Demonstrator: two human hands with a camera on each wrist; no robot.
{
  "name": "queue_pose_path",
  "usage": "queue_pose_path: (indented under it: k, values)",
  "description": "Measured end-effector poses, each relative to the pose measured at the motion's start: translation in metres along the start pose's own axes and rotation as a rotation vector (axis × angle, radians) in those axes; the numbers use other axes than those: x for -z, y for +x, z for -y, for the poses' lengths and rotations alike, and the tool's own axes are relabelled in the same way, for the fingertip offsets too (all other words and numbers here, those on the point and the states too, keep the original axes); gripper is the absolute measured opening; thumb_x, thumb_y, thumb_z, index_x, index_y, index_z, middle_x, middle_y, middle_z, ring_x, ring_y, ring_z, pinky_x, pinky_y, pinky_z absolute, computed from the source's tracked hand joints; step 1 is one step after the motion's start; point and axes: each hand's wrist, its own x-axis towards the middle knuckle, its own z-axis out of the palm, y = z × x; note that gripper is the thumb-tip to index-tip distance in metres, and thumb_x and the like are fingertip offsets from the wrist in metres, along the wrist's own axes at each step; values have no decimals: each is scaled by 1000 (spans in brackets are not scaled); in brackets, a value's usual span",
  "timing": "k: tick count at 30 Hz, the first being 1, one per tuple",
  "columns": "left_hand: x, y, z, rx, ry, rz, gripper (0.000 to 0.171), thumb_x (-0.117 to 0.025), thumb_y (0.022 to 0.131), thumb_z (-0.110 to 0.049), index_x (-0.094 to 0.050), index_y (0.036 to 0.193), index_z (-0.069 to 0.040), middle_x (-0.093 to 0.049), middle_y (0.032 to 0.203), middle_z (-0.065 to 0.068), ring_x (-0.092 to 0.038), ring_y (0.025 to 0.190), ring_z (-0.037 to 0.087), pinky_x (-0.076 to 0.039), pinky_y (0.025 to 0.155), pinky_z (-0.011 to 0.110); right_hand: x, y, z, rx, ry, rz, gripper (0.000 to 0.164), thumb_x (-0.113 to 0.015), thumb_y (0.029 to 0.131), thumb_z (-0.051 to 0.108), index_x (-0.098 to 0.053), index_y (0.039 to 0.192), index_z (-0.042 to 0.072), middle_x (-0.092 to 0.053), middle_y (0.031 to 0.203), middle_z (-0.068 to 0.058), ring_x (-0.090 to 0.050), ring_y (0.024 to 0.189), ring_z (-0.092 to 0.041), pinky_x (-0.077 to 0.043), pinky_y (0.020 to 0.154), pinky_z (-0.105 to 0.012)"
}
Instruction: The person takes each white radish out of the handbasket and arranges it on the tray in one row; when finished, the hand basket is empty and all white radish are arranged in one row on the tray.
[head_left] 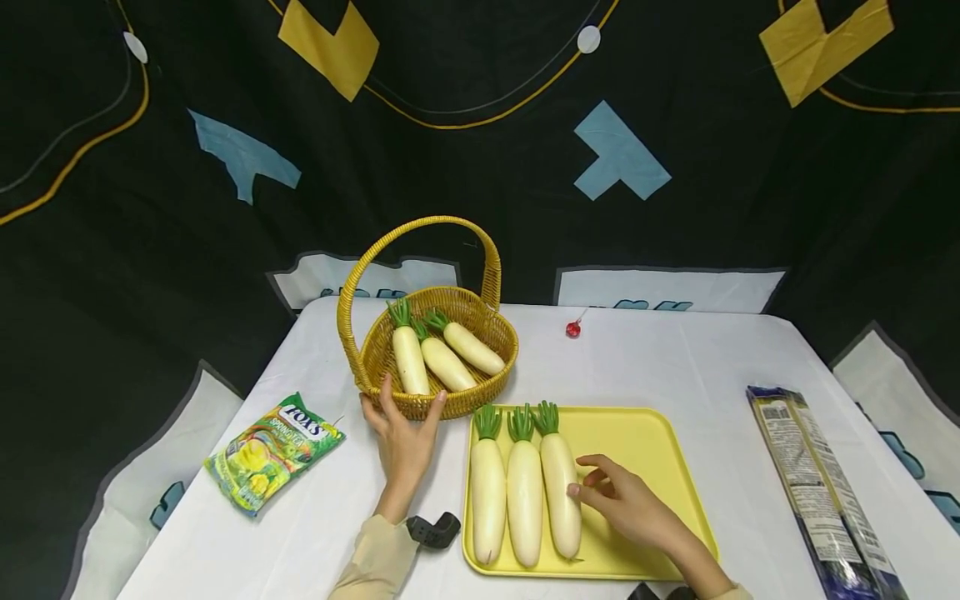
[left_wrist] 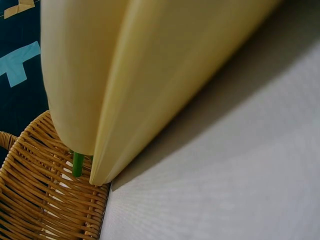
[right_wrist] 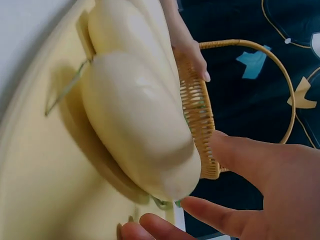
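Observation:
My left hand point(head_left: 407, 440) touches the near side of a yellow-brown wicker basket point(head_left: 498, 350), thumb and fingers spread along its rim. Inside lie three white radishes point(head_left: 447, 364) with short green tops. On a yellow tray point(head_left: 637, 433) three more radishes lie side by side, tops toward the back: a left one point(head_left: 488, 500), a middle one point(head_left: 524, 504) and a right one point(head_left: 560, 496). Beside the right one is my right hand point(head_left: 626, 504), fingers bent loosely and parted, thumb tip at its side. The right wrist view shows this radish point(right_wrist: 140, 120) close by the parted fingers.
A green candy bag point(head_left: 275, 452) lies left of the basket. A small red lollipop point(head_left: 573, 328) is at the back. To the right lies a long dark blue and silver packet point(head_left: 821, 492). A black patterned curtain point(head_left: 480, 167) hangs behind the white table point(head_left: 727, 358).

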Motion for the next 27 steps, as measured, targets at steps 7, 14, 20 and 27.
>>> queue_pose_path:
  k: [7,14,20,27]
  values:
    - [0,1,1,-1,6,-6,90,-59,73,-64,-11,143,-33,11,150,18,-27,127,49,-43,78,54,10,12,8,12,-35,-92,55,-56,86,44,-46,129,12,-57,113,-12,-58,96,-22,-49,74,-37]
    - [-1,0,0,3,13,-1,91,-58,73,-66,-11,143,-32,12,149,18,-25,128,48,-43,79,54,22,37,20,180,-81,-214,52,-57,88,37,-43,131,12,-57,114,-16,-58,97,-26,-50,76,-36]
    - [-1,2,-1,7,25,1,91,-57,72,-68,-10,143,-35,12,149,19,-25,128,48,-44,77,53,29,64,42,306,-60,-248,50,-56,89,35,-41,133,16,-59,112,-13,-60,96,-25,-50,78,-37]
    - [0,0,-1,8,18,1,92,-59,72,-65,-12,143,-31,11,149,19,-23,129,49,-43,80,56,22,98,77,356,-42,-220,49,-54,91,31,-38,134,15,-58,112,-13,-60,97,-26,-51,80,-38]
